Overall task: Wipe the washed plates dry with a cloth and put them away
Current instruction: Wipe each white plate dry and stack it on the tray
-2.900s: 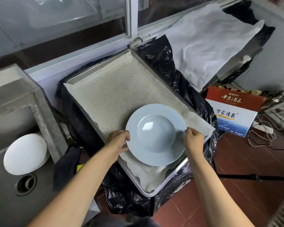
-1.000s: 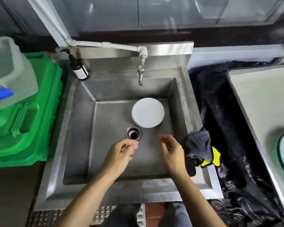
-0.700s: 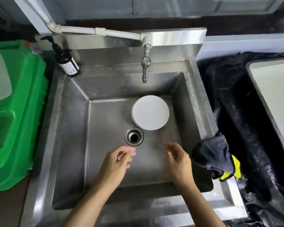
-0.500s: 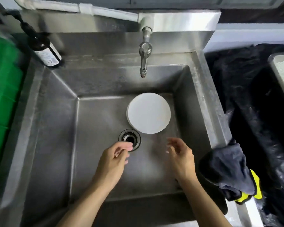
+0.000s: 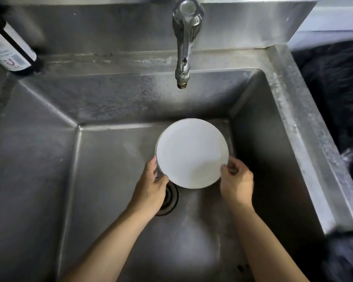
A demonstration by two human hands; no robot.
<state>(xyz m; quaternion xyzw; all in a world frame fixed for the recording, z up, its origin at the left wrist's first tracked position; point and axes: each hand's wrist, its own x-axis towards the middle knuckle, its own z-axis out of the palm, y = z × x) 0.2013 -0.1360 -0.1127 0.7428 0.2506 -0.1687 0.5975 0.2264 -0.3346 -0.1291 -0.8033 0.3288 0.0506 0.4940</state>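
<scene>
Both forearms reach down into the steel sink (image 5: 289,123). Left hand (image 5: 151,186) and right hand (image 5: 235,183) curl fingers around opposite near edges of the white plate (image 5: 192,152), gripping it at the basin's back right, under the faucet (image 5: 184,37).

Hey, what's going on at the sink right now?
A person is reaching into a steel sink with both hands. The left hand and the right hand grip opposite edges of a white plate that lies at the bottom, under the tap, beside the drain. No water is running and no cloth is in either hand, so drying has not begun.
</scene>
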